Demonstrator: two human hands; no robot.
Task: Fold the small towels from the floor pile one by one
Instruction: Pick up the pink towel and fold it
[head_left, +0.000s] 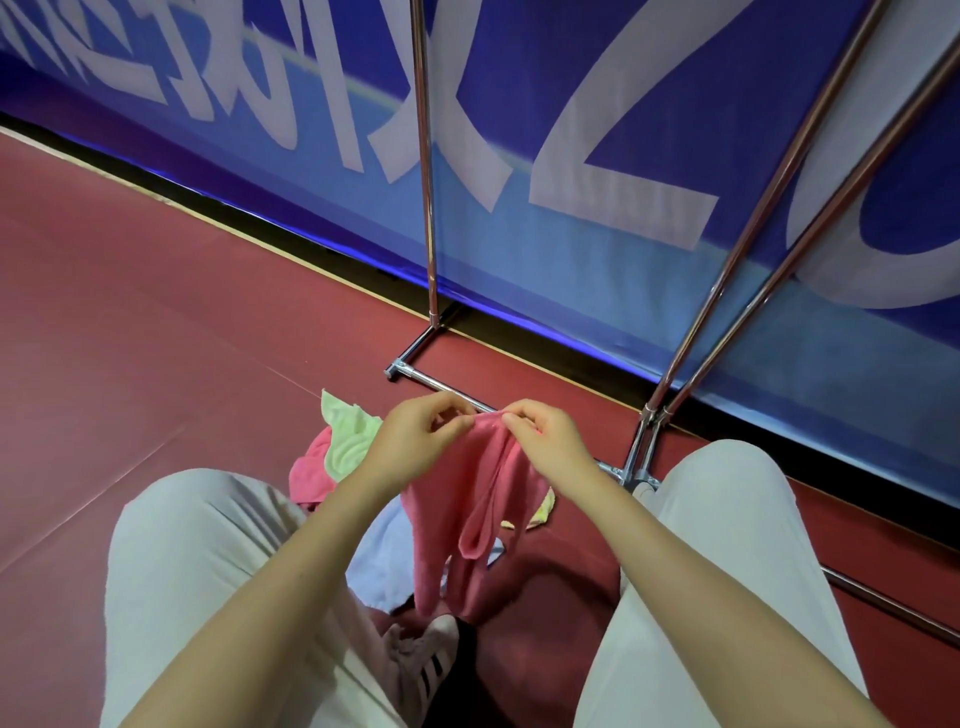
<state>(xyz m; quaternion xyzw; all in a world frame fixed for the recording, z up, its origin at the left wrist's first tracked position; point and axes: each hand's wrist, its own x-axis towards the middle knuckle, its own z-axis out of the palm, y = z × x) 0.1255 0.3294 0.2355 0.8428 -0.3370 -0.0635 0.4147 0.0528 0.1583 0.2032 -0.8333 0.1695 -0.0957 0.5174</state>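
Hands: both hands are raised between my knees; left hand (415, 441) and right hand (545, 441) each pinch the top edge of the pink towel (483, 519) with thumb and fingertips, close to each other.
Banner: I see a big blue banner (597, 130) with white characters, standing behind everything at the floor edge.
Floor: the red floor (130, 312) carries the pile and the rack.
Rack: a chrome rack (428, 208) stands just before the banner, its base bar on the floor behind my hands.
Trousers: light trousers (727, 545) cover both knees, left and right of the towel.
Held towel: the pink towel hangs down from the fingers in loose vertical folds, above the pile.
Pile: the towel pile (337, 452) lies on the floor between the knees, with green, pink, pale blue and yellow pieces.
Shoe: one pink-white shoe (426, 660) is below the hanging towel.
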